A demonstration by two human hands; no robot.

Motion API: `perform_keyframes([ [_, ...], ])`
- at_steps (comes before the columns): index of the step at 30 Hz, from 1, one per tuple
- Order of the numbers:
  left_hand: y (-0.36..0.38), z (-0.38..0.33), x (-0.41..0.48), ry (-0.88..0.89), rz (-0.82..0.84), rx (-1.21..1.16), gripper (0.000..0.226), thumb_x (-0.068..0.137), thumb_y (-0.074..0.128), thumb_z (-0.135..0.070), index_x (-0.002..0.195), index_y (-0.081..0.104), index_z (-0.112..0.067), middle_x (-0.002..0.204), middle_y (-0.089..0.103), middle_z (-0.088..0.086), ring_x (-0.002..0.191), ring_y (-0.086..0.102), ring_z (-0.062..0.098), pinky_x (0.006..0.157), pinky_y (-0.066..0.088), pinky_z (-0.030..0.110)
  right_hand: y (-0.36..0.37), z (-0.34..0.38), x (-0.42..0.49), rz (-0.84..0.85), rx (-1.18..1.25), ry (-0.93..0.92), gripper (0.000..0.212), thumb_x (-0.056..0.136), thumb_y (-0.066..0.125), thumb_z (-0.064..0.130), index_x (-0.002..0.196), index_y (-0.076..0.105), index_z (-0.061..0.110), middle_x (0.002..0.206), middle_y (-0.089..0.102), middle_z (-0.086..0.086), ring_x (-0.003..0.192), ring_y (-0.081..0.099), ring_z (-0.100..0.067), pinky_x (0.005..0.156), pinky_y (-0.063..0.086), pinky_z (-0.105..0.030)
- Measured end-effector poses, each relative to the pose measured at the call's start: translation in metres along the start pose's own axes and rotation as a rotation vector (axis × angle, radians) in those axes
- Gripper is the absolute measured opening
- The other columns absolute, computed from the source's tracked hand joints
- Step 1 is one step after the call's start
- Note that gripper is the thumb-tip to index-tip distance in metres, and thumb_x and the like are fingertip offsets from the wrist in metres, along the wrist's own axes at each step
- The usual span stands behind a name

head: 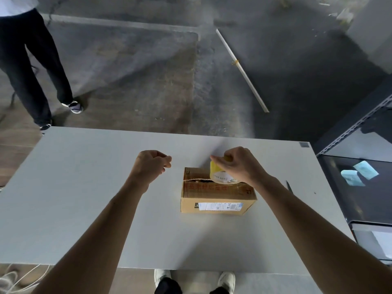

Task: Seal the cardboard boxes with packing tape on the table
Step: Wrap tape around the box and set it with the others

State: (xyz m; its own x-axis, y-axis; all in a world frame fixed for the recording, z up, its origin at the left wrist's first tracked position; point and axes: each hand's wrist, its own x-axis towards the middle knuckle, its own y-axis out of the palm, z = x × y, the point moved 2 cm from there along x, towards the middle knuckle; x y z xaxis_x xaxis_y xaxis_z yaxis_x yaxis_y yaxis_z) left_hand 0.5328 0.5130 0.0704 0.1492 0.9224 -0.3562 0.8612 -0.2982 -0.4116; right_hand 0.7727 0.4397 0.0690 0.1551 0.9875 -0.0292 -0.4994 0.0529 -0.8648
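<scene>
One brown cardboard box, seam gaping, right fingers gripping tape roll, left fingers curled closed

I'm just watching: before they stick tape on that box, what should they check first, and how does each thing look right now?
1. Tape roll in right hand: ok.
2. Left hand pinching a pulled tape end: cannot tell, fingers closed, no strip visible.
3. Box flaps closed: not ok, the top seam gapes.
4. Box steady on table: ok.
5. Dark blade-like tool by the right forearm for cutting: cannot tell.
</scene>
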Motion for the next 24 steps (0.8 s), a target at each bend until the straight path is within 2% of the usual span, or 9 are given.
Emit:
perform_keyframes([
  [6, 0.002, 0.022, 0.0, -0.047, 0.019, -0.002, 0.019, 0.097, 0.061, -0.02, 0.079, 0.067, -0.016, 0.088, 0.069, 0.002, 0.086, 0.063, 0.017, 0.063, 0.047, 0.02, 0.011, 0.006, -0.002, 0.052, -0.064, -0.005, 0.052, 0.089, 0.058, 0.06, 0.066, 0.063, 0.015, 0.068, 0.066, 0.004, 0.057, 0.065, -0.013, 0.05, 0.049, -0.022],
  [13, 0.002, 0.048, -0.004, -0.089, 0.041, -0.045, 0.018, 0.097, 0.06, -0.021, 0.082, 0.068, -0.014, 0.089, 0.069, 0.004, 0.086, 0.063, 0.018, 0.066, 0.047, 0.023, 0.024, 0.006, -0.005, 0.065, -0.162, -0.036, 0.058, 0.088, 0.052, 0.067, 0.065, 0.066, 0.015, 0.068, 0.068, 0.003, 0.058, 0.066, -0.013, 0.056, 0.058, -0.033],
  [17, 0.002, 0.061, -0.007, -0.114, 0.039, -0.095, 0.017, 0.096, 0.061, -0.02, 0.087, 0.07, -0.009, 0.087, 0.07, 0.005, 0.082, 0.062, 0.017, 0.066, 0.047, 0.024, 0.026, 0.01, -0.007, 0.092, -0.202, -0.055, 0.057, 0.089, 0.052, 0.066, 0.068, 0.067, 0.015, 0.067, 0.067, 0.003, 0.059, 0.064, -0.012, 0.057, 0.056, -0.027],
  [20, 0.002, 0.067, -0.006, -0.124, 0.038, -0.118, 0.017, 0.096, 0.061, -0.019, 0.087, 0.07, -0.008, 0.086, 0.07, 0.005, 0.079, 0.06, 0.016, 0.067, 0.048, 0.025, 0.026, 0.012, -0.007, 0.116, -0.235, -0.059, 0.055, 0.091, 0.052, 0.064, 0.07, 0.066, 0.015, 0.068, 0.066, 0.004, 0.061, 0.062, -0.009, 0.053, 0.045, -0.018],
  [24, 0.004, 0.075, -0.003, -0.135, 0.033, -0.119, 0.018, 0.096, 0.061, -0.019, 0.085, 0.07, -0.009, 0.085, 0.07, 0.005, 0.078, 0.06, 0.016, 0.068, 0.049, 0.025, 0.028, 0.016, -0.008, 0.139, -0.256, -0.068, 0.056, 0.092, 0.051, 0.064, 0.073, 0.068, 0.014, 0.069, 0.065, 0.003, 0.064, 0.061, -0.009, 0.058, 0.044, -0.02],
])
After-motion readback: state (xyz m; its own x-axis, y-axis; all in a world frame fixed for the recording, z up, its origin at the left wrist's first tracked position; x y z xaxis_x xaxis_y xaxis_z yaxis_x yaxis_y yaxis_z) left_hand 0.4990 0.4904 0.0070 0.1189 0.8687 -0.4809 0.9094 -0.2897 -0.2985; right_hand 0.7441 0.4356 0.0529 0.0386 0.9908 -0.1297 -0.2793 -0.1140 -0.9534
